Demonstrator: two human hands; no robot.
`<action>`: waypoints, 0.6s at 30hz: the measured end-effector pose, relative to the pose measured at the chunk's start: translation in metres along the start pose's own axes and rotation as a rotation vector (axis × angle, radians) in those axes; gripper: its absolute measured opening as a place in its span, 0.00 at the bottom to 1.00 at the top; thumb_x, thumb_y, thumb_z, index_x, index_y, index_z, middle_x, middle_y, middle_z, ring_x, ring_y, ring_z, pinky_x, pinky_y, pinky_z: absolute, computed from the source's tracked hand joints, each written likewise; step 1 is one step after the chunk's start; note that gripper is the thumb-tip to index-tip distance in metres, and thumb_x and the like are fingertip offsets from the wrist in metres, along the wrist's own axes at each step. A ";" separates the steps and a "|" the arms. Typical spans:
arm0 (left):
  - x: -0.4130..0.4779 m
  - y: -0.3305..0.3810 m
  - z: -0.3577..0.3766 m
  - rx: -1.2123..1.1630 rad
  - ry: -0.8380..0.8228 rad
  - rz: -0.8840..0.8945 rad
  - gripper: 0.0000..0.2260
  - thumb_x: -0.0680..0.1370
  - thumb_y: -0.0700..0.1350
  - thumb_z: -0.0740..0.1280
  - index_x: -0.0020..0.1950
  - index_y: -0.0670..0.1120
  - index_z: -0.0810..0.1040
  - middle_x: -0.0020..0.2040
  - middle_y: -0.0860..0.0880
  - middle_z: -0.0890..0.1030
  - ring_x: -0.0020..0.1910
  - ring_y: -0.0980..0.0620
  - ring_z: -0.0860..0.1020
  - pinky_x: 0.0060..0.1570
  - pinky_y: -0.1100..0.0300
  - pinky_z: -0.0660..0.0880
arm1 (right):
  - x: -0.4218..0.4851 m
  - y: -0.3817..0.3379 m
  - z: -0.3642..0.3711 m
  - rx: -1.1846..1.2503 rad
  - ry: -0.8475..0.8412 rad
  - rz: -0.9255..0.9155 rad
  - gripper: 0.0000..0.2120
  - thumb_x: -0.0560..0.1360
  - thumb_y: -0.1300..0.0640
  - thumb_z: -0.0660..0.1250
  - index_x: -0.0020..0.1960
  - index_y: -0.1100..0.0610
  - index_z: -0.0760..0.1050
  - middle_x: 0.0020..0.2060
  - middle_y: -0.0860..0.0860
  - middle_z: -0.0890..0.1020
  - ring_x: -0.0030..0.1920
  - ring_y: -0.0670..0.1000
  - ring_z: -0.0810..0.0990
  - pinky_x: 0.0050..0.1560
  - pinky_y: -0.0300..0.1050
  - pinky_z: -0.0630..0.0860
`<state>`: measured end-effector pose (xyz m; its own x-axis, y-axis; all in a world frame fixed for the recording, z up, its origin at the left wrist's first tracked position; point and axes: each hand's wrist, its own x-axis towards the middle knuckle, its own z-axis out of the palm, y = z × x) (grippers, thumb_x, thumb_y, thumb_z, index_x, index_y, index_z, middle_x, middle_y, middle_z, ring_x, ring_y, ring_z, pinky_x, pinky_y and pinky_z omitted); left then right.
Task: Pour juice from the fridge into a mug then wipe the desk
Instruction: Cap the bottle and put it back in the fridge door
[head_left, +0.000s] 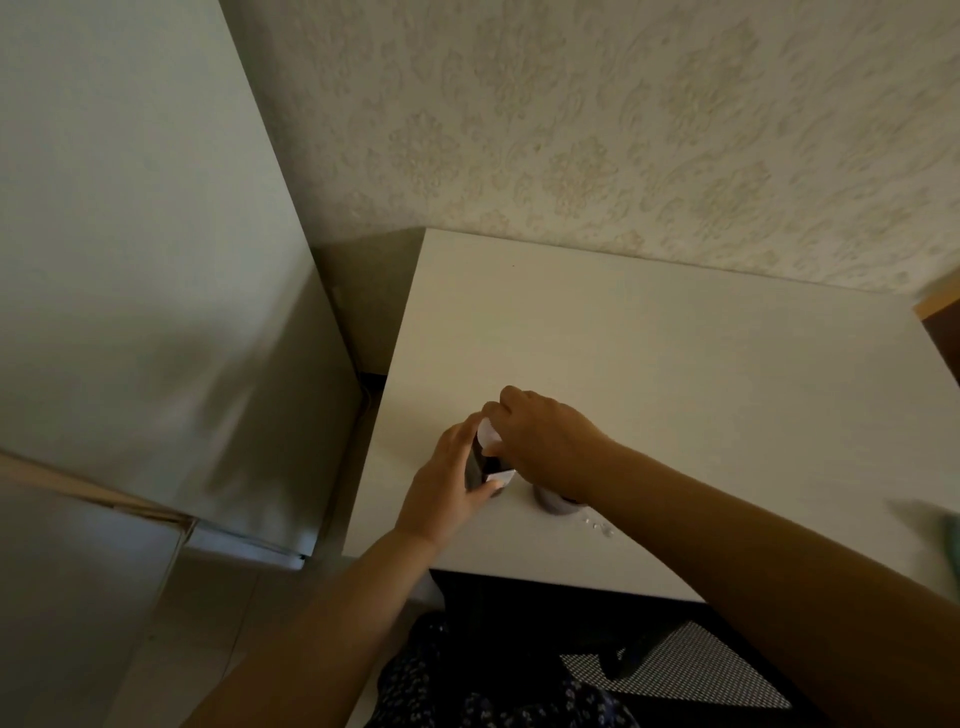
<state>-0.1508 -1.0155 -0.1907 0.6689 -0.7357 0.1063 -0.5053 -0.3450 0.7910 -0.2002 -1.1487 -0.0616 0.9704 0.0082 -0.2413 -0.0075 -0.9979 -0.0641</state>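
Patterned wallpaper (623, 130) behind, mesh chair seat (691, 670) below, pale floor tiles (208, 623), wooden edge (940, 306) at right

Smooth matt white desk (675, 364), rough embossed wallpaper (623, 130), satin grey fridge (130, 234)
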 end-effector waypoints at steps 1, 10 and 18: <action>0.000 0.000 0.000 0.004 0.002 0.002 0.36 0.73 0.53 0.71 0.74 0.52 0.55 0.70 0.48 0.69 0.64 0.49 0.74 0.59 0.63 0.72 | 0.000 -0.002 0.002 0.022 0.008 0.042 0.15 0.77 0.58 0.61 0.62 0.60 0.68 0.54 0.56 0.72 0.51 0.54 0.75 0.44 0.43 0.70; 0.000 0.004 -0.001 -0.020 -0.001 -0.004 0.35 0.72 0.54 0.72 0.73 0.53 0.57 0.68 0.49 0.70 0.63 0.53 0.73 0.57 0.71 0.70 | -0.005 -0.004 0.008 0.013 0.010 -0.040 0.20 0.76 0.62 0.62 0.68 0.59 0.64 0.62 0.56 0.70 0.58 0.55 0.73 0.54 0.46 0.74; 0.005 0.001 -0.001 0.013 -0.044 -0.004 0.36 0.73 0.52 0.72 0.75 0.51 0.56 0.71 0.49 0.68 0.64 0.50 0.73 0.59 0.64 0.71 | -0.004 0.003 0.010 -0.004 0.019 -0.011 0.18 0.77 0.59 0.61 0.66 0.60 0.66 0.56 0.56 0.72 0.55 0.54 0.73 0.49 0.44 0.72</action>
<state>-0.1471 -1.0194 -0.1889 0.6468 -0.7588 0.0765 -0.5097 -0.3555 0.7835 -0.2066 -1.1512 -0.0701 0.9749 0.0184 -0.2220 0.0044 -0.9980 -0.0631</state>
